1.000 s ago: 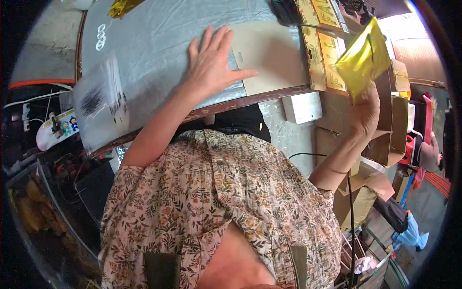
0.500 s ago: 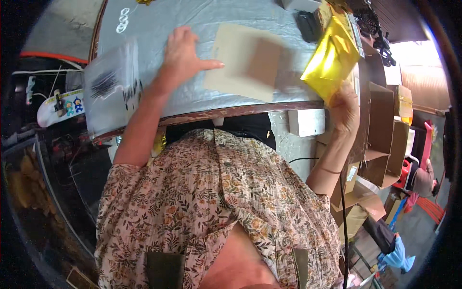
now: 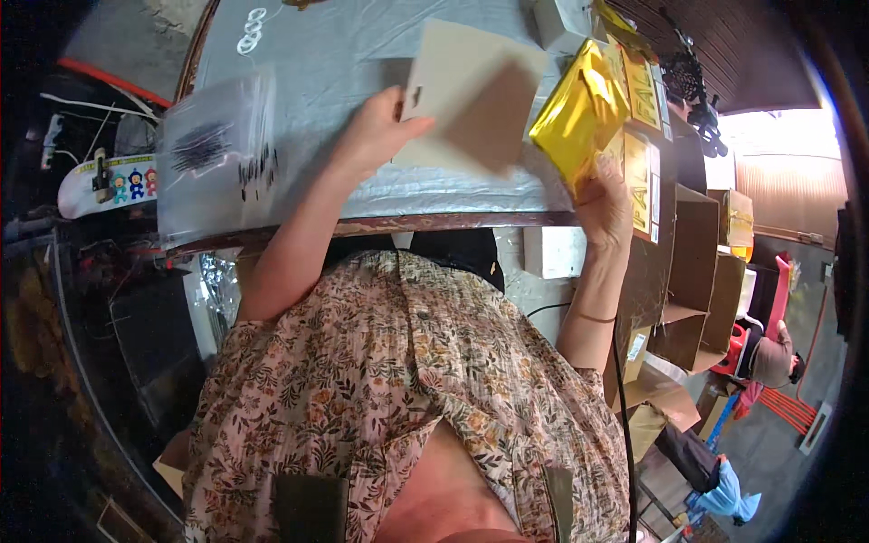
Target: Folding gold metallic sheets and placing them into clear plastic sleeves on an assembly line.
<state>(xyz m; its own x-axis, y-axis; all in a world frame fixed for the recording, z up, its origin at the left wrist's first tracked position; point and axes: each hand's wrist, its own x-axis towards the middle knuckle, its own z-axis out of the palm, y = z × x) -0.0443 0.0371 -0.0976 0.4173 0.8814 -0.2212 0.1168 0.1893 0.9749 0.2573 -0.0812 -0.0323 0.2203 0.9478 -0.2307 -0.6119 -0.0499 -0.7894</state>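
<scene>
Between thumb and fingers, my left hand [image 3: 382,131] grips the left edge of a plain beige card [image 3: 466,95], tilted up off the table. A small dark slot shows near the card's held edge. My right hand [image 3: 605,204] is closed on the lower corner of a shiny gold foil packet [image 3: 579,109], which hangs just right of the card. The packet's shadow falls across the card. Left of my left hand lie clear plastic bags [image 3: 217,154] with thin dark pieces inside.
The table has a grey-blue cover [image 3: 317,81] and a worn brown front edge [image 3: 434,222]. White rings [image 3: 252,32] lie at the far left. A white box [image 3: 561,23] stands at the back right, cardboard boxes [image 3: 692,262] at the right. Two people are farther right.
My left hand has taken hold of the card and raised it off the table. My right hand has brought the gold packet left, closer to the card.
</scene>
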